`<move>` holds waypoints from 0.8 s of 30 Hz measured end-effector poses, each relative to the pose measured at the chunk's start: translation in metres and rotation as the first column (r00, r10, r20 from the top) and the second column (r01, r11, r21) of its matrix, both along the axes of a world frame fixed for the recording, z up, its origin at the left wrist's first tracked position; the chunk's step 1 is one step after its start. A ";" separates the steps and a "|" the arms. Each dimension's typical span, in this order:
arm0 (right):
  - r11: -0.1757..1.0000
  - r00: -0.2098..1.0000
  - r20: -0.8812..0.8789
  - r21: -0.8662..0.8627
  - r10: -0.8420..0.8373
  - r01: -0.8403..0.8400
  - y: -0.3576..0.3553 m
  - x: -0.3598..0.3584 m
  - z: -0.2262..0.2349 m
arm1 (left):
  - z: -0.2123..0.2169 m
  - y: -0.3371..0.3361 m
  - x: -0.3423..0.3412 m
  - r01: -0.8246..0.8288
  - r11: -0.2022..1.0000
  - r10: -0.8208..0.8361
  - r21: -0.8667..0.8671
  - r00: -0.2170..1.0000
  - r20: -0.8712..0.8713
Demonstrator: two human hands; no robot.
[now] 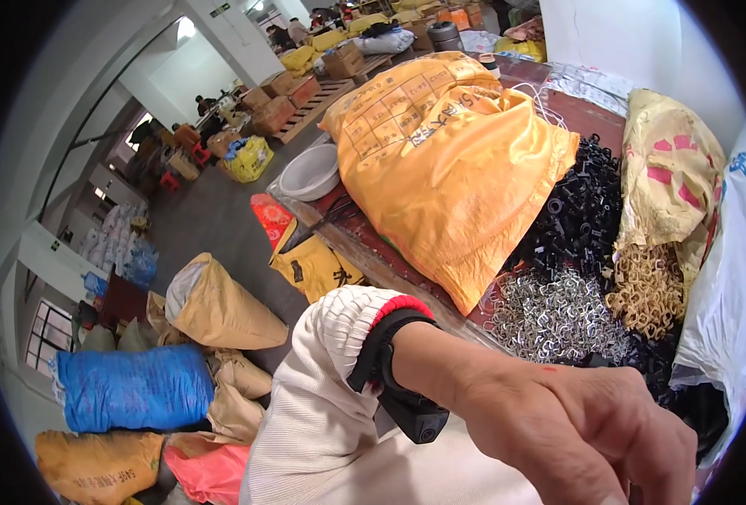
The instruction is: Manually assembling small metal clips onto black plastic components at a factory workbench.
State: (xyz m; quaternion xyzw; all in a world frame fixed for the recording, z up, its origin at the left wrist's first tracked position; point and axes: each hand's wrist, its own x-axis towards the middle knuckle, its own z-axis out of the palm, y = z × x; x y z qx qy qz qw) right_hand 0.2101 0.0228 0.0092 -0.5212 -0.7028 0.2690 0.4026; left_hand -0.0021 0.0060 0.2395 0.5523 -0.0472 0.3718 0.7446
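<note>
From the left, my left arm in a white knitted sleeve reaches across the lower part of the view. My left hand [558,412] is back-up at the lower right, its fingers curled downward and closed. Whatever they hold, if anything, is hidden beneath the hand. A black strap with a small camera [415,417] is round that wrist. Just beyond the hand lies a pile of small silver metal hooks [550,311]. Gold-coloured hooks [647,290] spill from a pale yellow sack [672,168] beside it. Small black parts [571,215] are heaped behind. My right hand is not in view.
A large orange sack [440,160] lies on the dark red table, with a white basin [310,172] at its left edge. White plastic sheeting [722,311] hangs at the right. Full sacks, including a blue one [133,387], stand on the floor at left.
</note>
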 end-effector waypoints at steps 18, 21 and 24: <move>1.000 1.000 -0.015 0.011 -0.018 0.018 0.003 0.001 -0.005 | -0.168 0.190 -0.091 -0.224 0.232 0.886 0.947 -0.352 -0.301; 1.000 1.000 -0.015 0.014 -0.026 0.027 0.004 0.001 -0.005 | -0.166 0.180 -0.077 0.162 0.223 0.867 0.961 -0.483 -0.120; 1.000 1.000 -0.009 0.004 -0.027 0.027 0.003 0.002 -0.005 | -0.181 0.176 -0.084 0.231 0.145 0.904 0.962 -0.426 -0.034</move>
